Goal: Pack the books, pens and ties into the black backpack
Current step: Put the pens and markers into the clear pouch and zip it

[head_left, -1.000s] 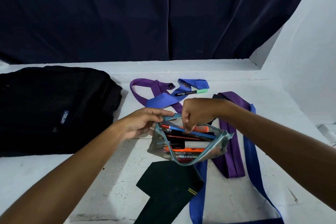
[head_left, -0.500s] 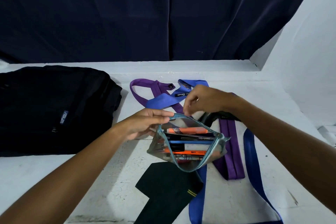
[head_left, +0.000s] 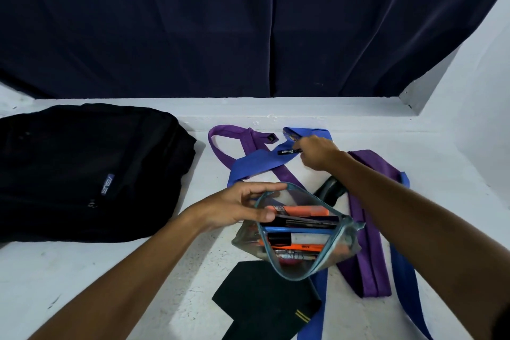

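A clear pencil pouch (head_left: 339,252) with a teal zip rim stands open in the middle of the white surface, holding several pens and orange markers. My left hand (head_left: 234,208) grips its left rim. Farther back, my right hand (head_left: 317,153) pinches a black marker (head_left: 288,151) that lies over a blue tie (head_left: 256,164). A purple tie (head_left: 369,246) and the blue tie cross around the pouch. A black tie (head_left: 262,303) with yellow stripes lies at the near edge. The black backpack (head_left: 82,171) lies flat at the left.
A dark blue curtain (head_left: 248,22) hangs along the back behind a raised white ledge (head_left: 303,110). A white wall (head_left: 480,119) closes the right side. A dark strap-like object (head_left: 329,190) lies under my right forearm.
My right hand left the pouch opening, reached back over the ties and took hold of the black marker. The left hand kept holding the pouch rim.
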### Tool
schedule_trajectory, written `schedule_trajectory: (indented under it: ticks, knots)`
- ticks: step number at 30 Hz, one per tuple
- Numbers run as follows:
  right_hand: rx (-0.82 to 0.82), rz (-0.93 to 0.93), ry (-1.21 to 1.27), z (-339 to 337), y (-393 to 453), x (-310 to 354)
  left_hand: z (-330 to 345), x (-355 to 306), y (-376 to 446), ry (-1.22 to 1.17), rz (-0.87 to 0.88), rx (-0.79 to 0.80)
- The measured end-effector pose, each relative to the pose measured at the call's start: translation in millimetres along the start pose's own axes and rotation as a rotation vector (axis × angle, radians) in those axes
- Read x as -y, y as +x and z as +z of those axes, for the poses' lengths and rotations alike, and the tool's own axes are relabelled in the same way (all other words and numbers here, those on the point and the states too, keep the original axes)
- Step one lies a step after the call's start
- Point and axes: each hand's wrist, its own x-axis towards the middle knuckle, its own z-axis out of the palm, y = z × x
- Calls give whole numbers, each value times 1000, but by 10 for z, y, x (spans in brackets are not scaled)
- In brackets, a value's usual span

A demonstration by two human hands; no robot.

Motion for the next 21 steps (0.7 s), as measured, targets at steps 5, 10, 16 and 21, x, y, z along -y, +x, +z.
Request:
schedule_trajectory:
  ticks: [5, 10, 16, 21]
  knots:
    - [-26, -30, -199, 100, -38, -20, -41, 24, 29, 86, -28, 9]
    - [-201, 56, 282, -295, -222, -83, -75, 26, 68, 102, -70, 4]
    - [-163, -38, 1026, -1073, -687, 160, -122, 22, 88, 93, -103, 25]
    - [308, -281, 778, -1120, -1020, 412, -121, 43, 91, 61, -93, 30]
